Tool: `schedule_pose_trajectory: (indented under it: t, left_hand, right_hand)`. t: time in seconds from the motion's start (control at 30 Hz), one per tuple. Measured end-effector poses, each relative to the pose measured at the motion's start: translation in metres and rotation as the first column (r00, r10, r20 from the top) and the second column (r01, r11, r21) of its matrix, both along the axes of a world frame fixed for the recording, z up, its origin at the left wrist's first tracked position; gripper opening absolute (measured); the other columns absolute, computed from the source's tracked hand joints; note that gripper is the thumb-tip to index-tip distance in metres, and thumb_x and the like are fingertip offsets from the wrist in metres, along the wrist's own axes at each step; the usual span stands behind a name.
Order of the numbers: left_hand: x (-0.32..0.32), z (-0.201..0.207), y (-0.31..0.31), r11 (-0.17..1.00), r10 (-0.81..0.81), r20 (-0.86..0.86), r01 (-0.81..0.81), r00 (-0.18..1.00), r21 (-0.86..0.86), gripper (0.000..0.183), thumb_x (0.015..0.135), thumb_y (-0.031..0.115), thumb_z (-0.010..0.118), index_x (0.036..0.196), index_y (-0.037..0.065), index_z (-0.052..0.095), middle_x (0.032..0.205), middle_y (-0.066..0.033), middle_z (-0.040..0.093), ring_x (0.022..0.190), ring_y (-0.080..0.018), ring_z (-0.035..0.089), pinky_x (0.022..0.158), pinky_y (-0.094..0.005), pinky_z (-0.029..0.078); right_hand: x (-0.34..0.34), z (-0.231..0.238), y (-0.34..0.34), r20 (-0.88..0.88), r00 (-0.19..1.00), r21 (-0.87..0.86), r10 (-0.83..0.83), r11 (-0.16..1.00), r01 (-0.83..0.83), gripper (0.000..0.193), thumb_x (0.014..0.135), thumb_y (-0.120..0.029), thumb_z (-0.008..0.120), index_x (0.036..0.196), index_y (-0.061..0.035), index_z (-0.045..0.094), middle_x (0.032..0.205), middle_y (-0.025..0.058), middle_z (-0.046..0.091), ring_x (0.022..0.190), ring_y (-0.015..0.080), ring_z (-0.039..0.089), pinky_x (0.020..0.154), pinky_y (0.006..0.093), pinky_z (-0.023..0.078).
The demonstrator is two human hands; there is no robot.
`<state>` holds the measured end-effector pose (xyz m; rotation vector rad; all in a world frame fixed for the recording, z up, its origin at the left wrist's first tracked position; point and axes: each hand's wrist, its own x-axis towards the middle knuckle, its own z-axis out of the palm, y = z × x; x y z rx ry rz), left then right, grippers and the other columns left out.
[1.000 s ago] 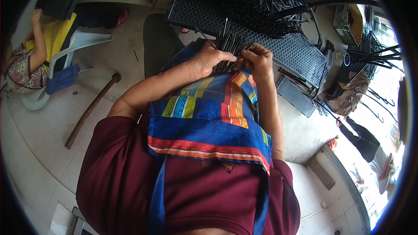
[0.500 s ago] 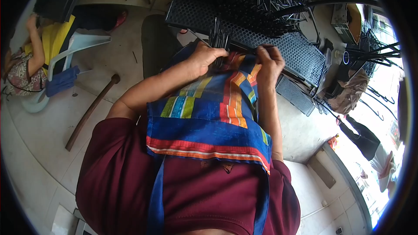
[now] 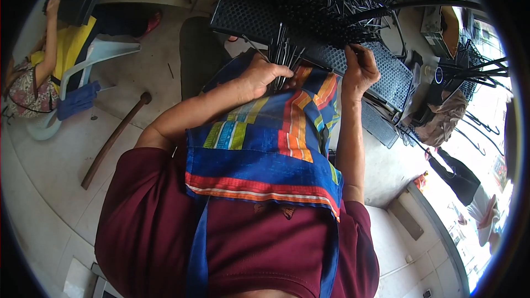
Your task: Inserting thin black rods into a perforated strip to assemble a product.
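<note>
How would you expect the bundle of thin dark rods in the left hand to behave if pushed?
The bundle of rods probably feels stiff, since the rods look straight. It may splay, as the ends fan out above the left hand. Single rods might slip, being thin.

The left hand [image 3: 260,76] partly hides the rods [image 3: 282,49] it holds.

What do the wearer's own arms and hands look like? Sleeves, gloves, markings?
Short maroon sleeves, ending above the elbows; forearms uncovered. Left hand and right hand are ungloved, with no watch, cable or marking visible on either wrist.
</note>
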<state>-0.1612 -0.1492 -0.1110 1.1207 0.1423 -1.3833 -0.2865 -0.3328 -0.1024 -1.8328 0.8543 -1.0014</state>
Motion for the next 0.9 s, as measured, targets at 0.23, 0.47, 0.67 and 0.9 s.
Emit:
schedule_pose_trajectory:
  t: [0.23,0.47,0.67,0.9]
  left_hand:
    - [0.002,0.006,-0.001,0.994,0.047,-0.035,-0.044,0.998,0.098,0.012,0.071,-0.01,0.066,0.082,-0.007,0.064,0.073,-0.0159,0.067,0.062,-0.0258,0.067,0.053,-0.0349,0.056]
    - [0.001,0.0,0.001,0.998,0.043,-0.011,-0.043,0.999,0.036,0.015,0.07,-0.011,0.066,0.084,-0.005,0.064,0.073,-0.0161,0.067,0.062,-0.0256,0.067,0.053,-0.0336,0.056]
    - [-0.002,-0.001,0.0,0.996,0.068,0.023,-0.067,0.997,-0.051,0.017,0.069,-0.012,0.065,0.084,-0.004,0.063,0.073,-0.0151,0.066,0.062,-0.0244,0.067,0.054,-0.0334,0.056]
    - [0.0,-0.004,0.003,0.996,0.046,0.018,-0.045,0.999,-0.071,0.02,0.069,-0.013,0.064,0.086,-0.003,0.064,0.075,-0.0137,0.067,0.062,-0.0225,0.067,0.056,-0.0321,0.056]
  right_hand:
    - [0.0,0.003,-0.003,0.088,0.996,0.087,-0.015,0.996,0.007,0.009,0.076,0.005,0.07,0.083,-0.0006,0.07,0.072,-0.0011,0.06,0.067,0.0045,0.052,0.061,0.0185,0.041]
    - [0.005,0.012,0.003,-0.134,0.991,-0.037,-0.029,0.999,0.024,0.01,0.074,0.004,0.072,0.083,-0.0009,0.072,0.073,-0.0012,0.064,0.069,0.0036,0.056,0.063,0.0182,0.044]
    - [0.008,0.014,0.007,-0.241,0.97,-0.107,-0.024,0.994,-0.002,0.01,0.075,0.003,0.072,0.085,0.0008,0.072,0.071,-0.0013,0.062,0.066,0.0034,0.054,0.059,0.0184,0.043]
    - [0.006,0.005,0.007,-0.194,0.98,-0.058,-0.05,0.998,0.039,0.01,0.076,0.002,0.072,0.086,-0.0008,0.073,0.072,-0.0003,0.065,0.066,0.0037,0.056,0.06,0.0185,0.044]
